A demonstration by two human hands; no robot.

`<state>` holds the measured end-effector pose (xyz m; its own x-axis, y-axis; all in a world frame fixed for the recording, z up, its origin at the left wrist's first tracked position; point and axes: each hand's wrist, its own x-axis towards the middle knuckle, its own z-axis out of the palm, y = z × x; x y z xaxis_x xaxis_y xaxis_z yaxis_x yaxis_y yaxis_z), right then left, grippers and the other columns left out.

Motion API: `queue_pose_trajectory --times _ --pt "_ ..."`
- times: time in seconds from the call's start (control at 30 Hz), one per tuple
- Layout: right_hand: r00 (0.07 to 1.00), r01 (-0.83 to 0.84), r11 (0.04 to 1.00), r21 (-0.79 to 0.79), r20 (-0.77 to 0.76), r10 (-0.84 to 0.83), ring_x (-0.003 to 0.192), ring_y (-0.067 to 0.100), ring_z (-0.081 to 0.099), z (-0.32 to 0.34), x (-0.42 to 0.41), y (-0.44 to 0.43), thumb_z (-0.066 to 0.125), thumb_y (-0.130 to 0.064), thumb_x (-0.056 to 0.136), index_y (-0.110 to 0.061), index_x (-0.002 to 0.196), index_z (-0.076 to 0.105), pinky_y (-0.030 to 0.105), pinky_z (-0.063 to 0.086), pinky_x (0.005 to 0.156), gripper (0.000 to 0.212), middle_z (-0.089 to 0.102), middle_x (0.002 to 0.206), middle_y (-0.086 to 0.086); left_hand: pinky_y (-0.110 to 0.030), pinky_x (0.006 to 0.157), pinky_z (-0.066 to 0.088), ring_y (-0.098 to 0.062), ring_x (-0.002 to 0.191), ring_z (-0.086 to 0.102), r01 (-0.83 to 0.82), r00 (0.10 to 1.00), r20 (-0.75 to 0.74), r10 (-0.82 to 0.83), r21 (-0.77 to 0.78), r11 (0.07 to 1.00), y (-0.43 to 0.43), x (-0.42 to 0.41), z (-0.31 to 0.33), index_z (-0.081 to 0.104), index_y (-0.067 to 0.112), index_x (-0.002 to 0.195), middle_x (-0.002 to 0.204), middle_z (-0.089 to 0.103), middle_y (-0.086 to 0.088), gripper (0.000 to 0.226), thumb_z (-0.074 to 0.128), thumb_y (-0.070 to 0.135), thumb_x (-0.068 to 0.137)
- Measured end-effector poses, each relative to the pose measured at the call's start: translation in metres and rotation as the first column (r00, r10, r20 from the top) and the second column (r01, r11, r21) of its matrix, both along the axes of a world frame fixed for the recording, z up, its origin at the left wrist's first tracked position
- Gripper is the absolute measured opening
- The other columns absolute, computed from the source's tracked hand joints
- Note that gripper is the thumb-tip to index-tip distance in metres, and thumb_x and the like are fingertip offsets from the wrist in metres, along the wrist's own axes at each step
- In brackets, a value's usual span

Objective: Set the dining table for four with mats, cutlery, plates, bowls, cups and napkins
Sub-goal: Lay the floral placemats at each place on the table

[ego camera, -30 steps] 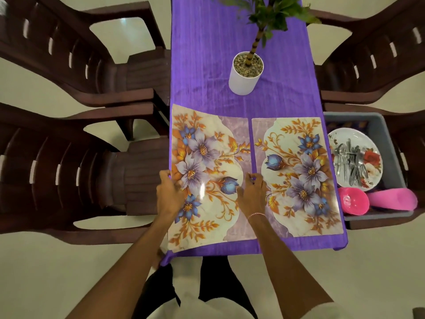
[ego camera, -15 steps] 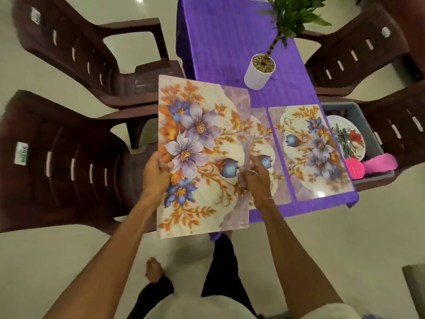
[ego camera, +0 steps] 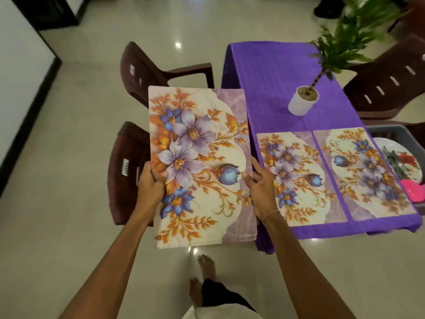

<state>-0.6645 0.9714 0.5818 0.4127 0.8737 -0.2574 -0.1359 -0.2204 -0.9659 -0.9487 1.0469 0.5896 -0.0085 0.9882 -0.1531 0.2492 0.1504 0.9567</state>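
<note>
I hold a floral placemat (ego camera: 202, 139), possibly a small stack, in the air to the left of the table. My left hand (ego camera: 150, 183) grips its left edge with the thumb on top. My right hand (ego camera: 261, 185) holds its right edge, thumb on the printed side. Two more floral mats lie side by side at the near end of the purple tablecloth (ego camera: 271, 88): a left mat (ego camera: 296, 178) and a right mat (ego camera: 365, 171).
A white pot with a green plant (ego camera: 302, 102) stands mid-table. A grey bin (ego camera: 391, 131) on the right holds a plate with cutlery (ego camera: 400, 157) and pink cups (ego camera: 414, 189). Two brown chairs (ego camera: 128, 171) stand left of the table, others right. My bare feet are below.
I lifted the mat off the table and carried it left, clear of the table edge. A second mat stays where it lay. My view swung left.
</note>
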Motion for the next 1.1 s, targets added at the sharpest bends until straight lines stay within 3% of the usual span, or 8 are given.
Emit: queue_pose_trajectory --times 0.1,0.23,0.37,0.53,0.73,0.87,1.0,1.1 --pt "0.994 -0.04 0.999 0.033 -0.097 0.043 0.118 0.021 0.069 0.009 -0.022 0.023 0.061 -0.007 0.1 -0.039 0.14 0.054 0.054 0.056 0.098 0.052 0.071 0.13 -0.003 -0.056 0.09 0.058 -0.029 0.106 0.07 -0.059 0.998 0.01 0.059 0.0 0.998 0.013 -0.022 0.017 0.061 0.025 0.113 0.112 0.072 -0.003 0.019 0.06 0.021 0.094" --pt "0.988 -0.072 0.997 0.04 -0.136 0.077 0.117 0.022 0.07 0.014 -0.056 0.053 0.064 -0.009 0.099 -0.029 0.147 0.053 0.056 0.057 0.097 0.053 0.071 0.13 -0.004 -0.068 0.088 0.055 -0.041 0.103 0.071 -0.119 0.99 0.067 0.122 -0.057 0.991 0.035 -0.058 0.03 0.063 0.026 0.12 0.114 0.073 -0.013 0.031 0.052 0.045 0.099" --pt "0.979 -0.084 0.995 0.046 -0.182 0.091 0.125 0.024 0.065 0.015 -0.088 0.084 0.067 -0.015 0.097 -0.034 0.145 0.054 0.062 0.054 0.098 0.053 0.065 0.14 -0.003 -0.058 0.09 0.056 -0.024 0.094 0.068 -0.194 0.979 0.067 0.194 -0.014 0.981 0.059 -0.083 0.049 0.069 0.021 0.109 0.109 0.073 -0.012 0.028 0.048 0.04 0.105" --pt "0.979 -0.075 0.996 0.052 -0.187 0.084 0.125 0.025 0.065 0.007 -0.131 0.13 0.063 -0.015 0.099 -0.029 0.149 0.052 0.064 0.053 0.097 0.052 0.066 0.138 -0.001 -0.049 0.076 0.054 -0.025 0.086 0.065 -0.105 0.994 0.007 0.105 0.026 0.994 0.118 -0.132 0.042 0.064 0.015 0.113 0.107 0.07 -0.02 0.033 0.05 0.043 0.103" --pt "0.995 0.031 0.998 0.048 -0.1 -0.026 0.12 0.022 0.068 0.002 -0.21 0.191 0.064 -0.021 0.098 -0.023 0.149 0.049 0.059 0.057 0.095 0.053 0.066 0.136 -0.005 -0.055 0.092 0.056 -0.029 0.107 0.07 0.059 0.998 -0.029 -0.059 0.014 0.998 0.219 -0.206 0.014 0.065 0.026 0.119 0.113 0.074 -0.001 0.024 0.046 0.035 0.106" --pt "0.991 0.067 0.996 0.056 -0.119 -0.06 0.112 0.021 0.072 0.007 -0.267 0.231 0.058 -0.008 0.102 -0.018 0.151 0.046 0.041 0.063 0.084 0.052 0.073 0.122 -0.012 -0.053 0.091 0.055 -0.025 0.104 0.069 0.118 0.992 -0.035 -0.118 0.011 0.993 0.274 -0.259 0.005 0.064 0.026 0.117 0.111 0.072 -0.002 0.028 0.045 0.039 0.102" --pt "0.975 0.178 0.983 0.042 -0.145 -0.17 0.113 0.026 0.072 0.02 -0.316 0.262 0.06 -0.004 0.1 -0.031 0.143 0.053 0.043 0.062 0.088 0.051 0.072 0.127 0.008 -0.057 0.087 0.055 -0.025 0.094 0.067 0.184 0.982 -0.038 -0.185 -0.034 0.982 0.32 -0.299 0.0 0.063 0.023 0.11 0.106 0.07 -0.007 0.023 0.045 0.035 0.103" --pt "0.967 0.222 0.975 0.015 -0.135 -0.218 0.114 0.029 0.071 0.022 -0.335 0.279 0.062 -0.006 0.099 -0.034 0.138 0.056 0.047 0.061 0.09 0.049 0.072 0.127 0.01 -0.054 0.085 0.056 -0.019 0.089 0.066 0.208 0.976 -0.045 -0.211 -0.059 0.976 0.351 -0.308 -0.003 0.063 0.023 0.106 0.103 0.07 -0.006 0.02 0.044 0.028 0.106"
